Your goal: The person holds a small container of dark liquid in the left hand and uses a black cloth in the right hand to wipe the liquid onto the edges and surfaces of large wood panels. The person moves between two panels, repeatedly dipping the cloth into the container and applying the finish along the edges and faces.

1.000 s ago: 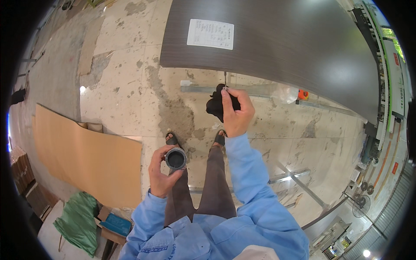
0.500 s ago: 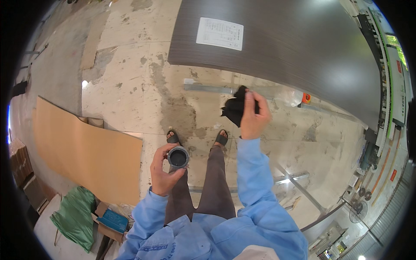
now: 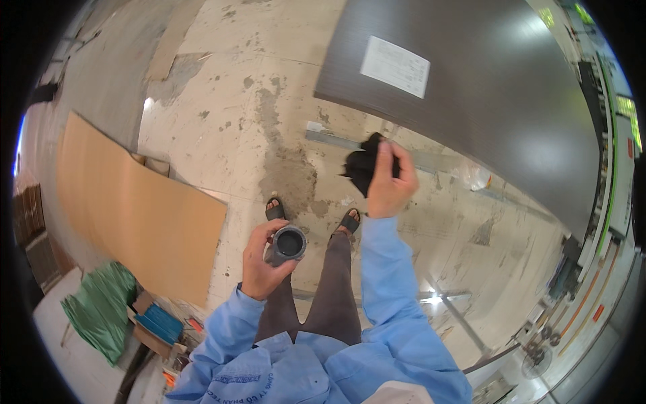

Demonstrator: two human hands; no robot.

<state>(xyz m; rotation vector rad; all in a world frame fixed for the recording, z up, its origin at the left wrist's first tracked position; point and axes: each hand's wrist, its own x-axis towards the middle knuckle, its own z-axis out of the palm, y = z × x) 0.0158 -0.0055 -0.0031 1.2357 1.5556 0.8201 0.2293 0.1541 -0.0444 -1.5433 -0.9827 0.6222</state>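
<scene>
Head view, seen from where I stand: one person upright on a stained pale floor [image 3: 222, 148], both hands occupied. Left hand [image 3: 264, 259] half-curled round a grey cylindrical cup [image 3: 290, 243], thumb on the near side, fingers round the far side. Cup held off the floor, over the left leg, open mouth facing up; inside looks dark, can't tell what it contains. Right hand [image 3: 391, 185] mostly closed, thumb and fingers pinching a bunched black cloth [image 3: 363, 163]; cloth bulges out to the left of the fingers, also off the floor. Anything else tucked in that grip: can't tell. Cloth is near the edge of a dark brown wood-grain panel [image 3: 464, 81], floor showing between the two. White printed sheet [image 3: 395, 66] flat on the panel, by its left end. Metal rail [image 3: 333, 139] behind the cloth, lower down, running off to the right; clear plastic bundle [image 3: 473, 176] beside it. Person wears a light blue shirt [image 3: 383, 269], brown trousers [image 3: 336, 289], dark sandals [image 3: 276, 210]. Left side: big brown cardboard sheet [image 3: 134, 209], gently bowed; nearer the person, crumpled green sheeting [image 3: 101, 310] next to a blue packet [image 3: 159, 325] in an open carton. Far right: long machine [image 3: 622, 182] with a green edge, blurry fan [image 3: 536, 361] nearer.
</scene>
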